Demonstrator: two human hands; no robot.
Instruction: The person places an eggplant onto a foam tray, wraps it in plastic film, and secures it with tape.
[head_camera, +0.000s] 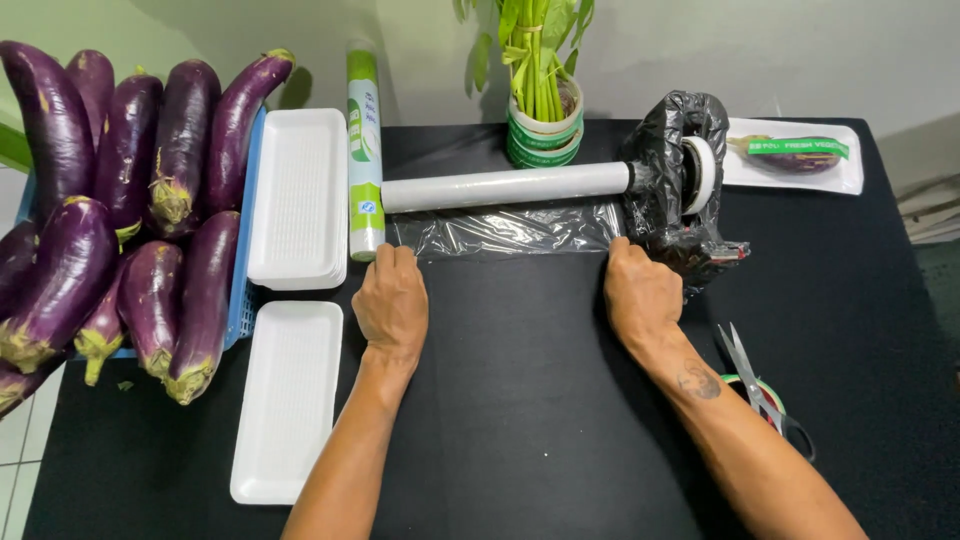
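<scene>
A roll of clear cling film (505, 186) lies across the black table (520, 420), with a sheet of film (505, 229) drawn out toward me. My left hand (392, 300) pinches the sheet's left corner and my right hand (640, 290) pinches its right corner. The roll's right end sits in a dispenser wrapped in black plastic (680, 180), which carries a roll of white tape (705, 172).
A blue crate (240, 290) piled with purple eggplants (130, 200) stands at the left. White foam trays (299, 196) (288, 400) lie beside it, with a boxed film roll (364, 150). At the back are leafy stalks in a pot (543, 110) and a wrapped eggplant tray (795, 155). Scissors (755, 385) lie at the right.
</scene>
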